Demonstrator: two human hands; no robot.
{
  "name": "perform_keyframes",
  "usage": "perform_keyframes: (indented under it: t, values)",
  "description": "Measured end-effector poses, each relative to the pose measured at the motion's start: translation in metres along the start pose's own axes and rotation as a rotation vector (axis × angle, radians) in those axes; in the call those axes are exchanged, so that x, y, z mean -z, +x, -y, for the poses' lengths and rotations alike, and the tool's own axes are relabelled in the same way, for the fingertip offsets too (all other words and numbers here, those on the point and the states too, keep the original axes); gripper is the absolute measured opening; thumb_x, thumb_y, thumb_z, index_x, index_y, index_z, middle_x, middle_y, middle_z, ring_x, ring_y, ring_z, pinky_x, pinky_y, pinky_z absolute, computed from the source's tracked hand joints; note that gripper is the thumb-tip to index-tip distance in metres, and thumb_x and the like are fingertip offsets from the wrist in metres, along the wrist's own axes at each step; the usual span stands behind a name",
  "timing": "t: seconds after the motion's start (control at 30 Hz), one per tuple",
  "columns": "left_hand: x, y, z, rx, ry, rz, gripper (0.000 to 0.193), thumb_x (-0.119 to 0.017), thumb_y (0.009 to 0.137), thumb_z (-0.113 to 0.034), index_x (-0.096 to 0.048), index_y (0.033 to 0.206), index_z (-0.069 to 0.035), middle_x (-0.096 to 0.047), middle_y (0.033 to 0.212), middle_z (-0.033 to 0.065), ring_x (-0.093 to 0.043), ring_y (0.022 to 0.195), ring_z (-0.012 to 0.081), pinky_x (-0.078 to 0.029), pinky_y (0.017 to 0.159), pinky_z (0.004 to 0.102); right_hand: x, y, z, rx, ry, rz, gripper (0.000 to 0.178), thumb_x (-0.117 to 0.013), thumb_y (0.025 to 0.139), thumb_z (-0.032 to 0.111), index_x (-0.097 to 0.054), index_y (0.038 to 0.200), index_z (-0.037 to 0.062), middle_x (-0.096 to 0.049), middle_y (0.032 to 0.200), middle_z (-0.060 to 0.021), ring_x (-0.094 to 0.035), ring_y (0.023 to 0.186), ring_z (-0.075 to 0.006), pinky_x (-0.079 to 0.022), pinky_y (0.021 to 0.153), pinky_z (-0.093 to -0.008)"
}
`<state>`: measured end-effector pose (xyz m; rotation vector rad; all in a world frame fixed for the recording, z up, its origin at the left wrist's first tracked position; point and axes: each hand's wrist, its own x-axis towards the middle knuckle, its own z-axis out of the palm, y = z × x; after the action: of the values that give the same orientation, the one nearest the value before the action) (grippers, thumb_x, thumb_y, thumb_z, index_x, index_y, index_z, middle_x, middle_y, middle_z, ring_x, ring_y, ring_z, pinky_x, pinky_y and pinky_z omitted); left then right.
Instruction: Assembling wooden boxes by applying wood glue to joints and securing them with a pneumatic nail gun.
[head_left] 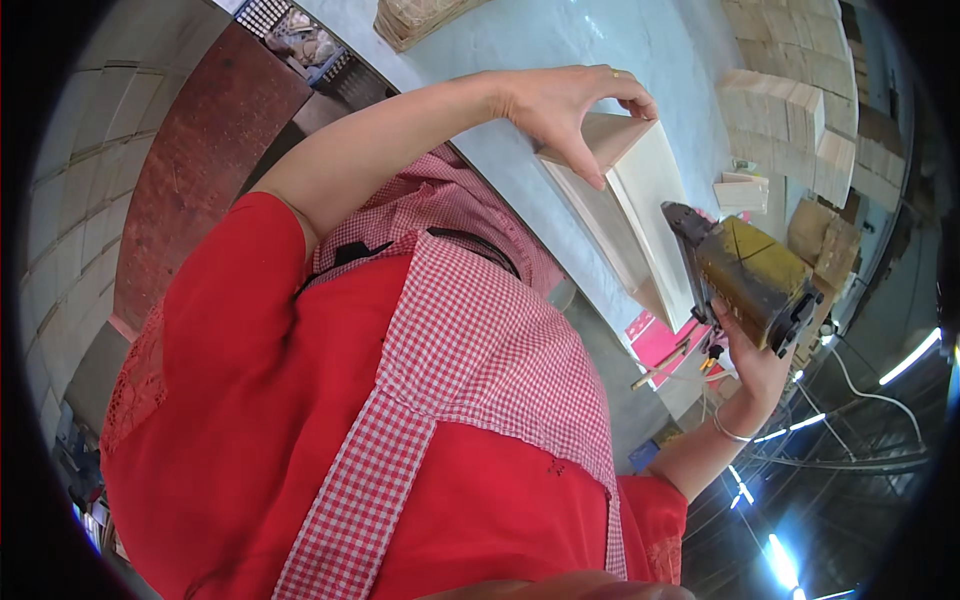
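With my left hand (560,115) I hold one end of the wooden box (650,195); the thumb and the fingers stand well apart, curved across this end, so the grip is wide but has hold of the wood. My right hand (742,345) is closed around the nail gun (750,265), which has a yellow body and dark metal parts; some of my fingers are hidden behind it. The dark nose of the tool is just beside the pale long side of the box, but if they touch, I cannot tell.

The box is on the table (500,135), near the edge at my side. This surface is smooth, bluish white, and it shines in places. Past the box there are stacks of pale wood (780,105), and before them one small wooden piece (740,193). A pink sheet (655,340) lies near the lower end of the box. To the left I see a reddish brown panel (205,150) and a dark crate (325,70) with things inside. At the lower right, bright tube lights (910,357) shine in the dark roof.
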<state>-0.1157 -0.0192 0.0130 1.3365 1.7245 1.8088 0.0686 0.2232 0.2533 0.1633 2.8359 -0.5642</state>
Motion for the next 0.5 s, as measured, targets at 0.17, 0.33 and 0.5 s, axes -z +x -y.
perform_keyframes:
  t: [0.17, 0.33, 0.5]
  values:
    - [-0.003, -0.003, -0.002, 0.019, -0.047, -0.033, 0.082, -0.082, 0.056, -0.032, -0.051, 0.129, -0.008, -0.054, 0.125, 0.0092, -0.05, 0.116, 0.0245, -0.04, 0.103, 0.0382, -0.008, 0.029, 0.021, 0.05, 0.034, -0.015, 0.047, -0.081, 0.075, 0.001, -0.058, 0.116, -0.0025, -0.067, 0.108, -0.0114, -0.065, 0.098, -0.0208, -0.052, 0.086, -0.0335]
    - [0.002, 0.0, -0.003, 0.004, 0.033, -0.007, 0.089, -0.085, 0.055, -0.038, -0.051, 0.13, -0.005, -0.054, 0.125, 0.0131, -0.052, 0.113, 0.0276, -0.046, 0.095, 0.0376, -0.016, 0.049, 0.038, 0.044, -0.041, -0.036, 0.042, -0.087, 0.07, 0.011, -0.065, 0.103, -0.0028, -0.071, 0.099, -0.0119, -0.069, 0.089, -0.0216, -0.053, 0.078, -0.0327]
    - [0.011, 0.005, 0.0, 0.165, -0.241, 0.134, 0.074, -0.081, 0.068, -0.036, -0.051, 0.127, -0.004, -0.055, 0.119, 0.0095, -0.056, 0.092, 0.0173, -0.048, 0.077, 0.031, -0.015, 0.051, 0.039, -0.001, -0.044, 0.012, 0.042, -0.087, 0.07, 0.012, -0.065, 0.104, -0.0023, -0.071, 0.099, -0.0127, -0.069, 0.089, -0.0228, -0.053, 0.078, -0.0333]
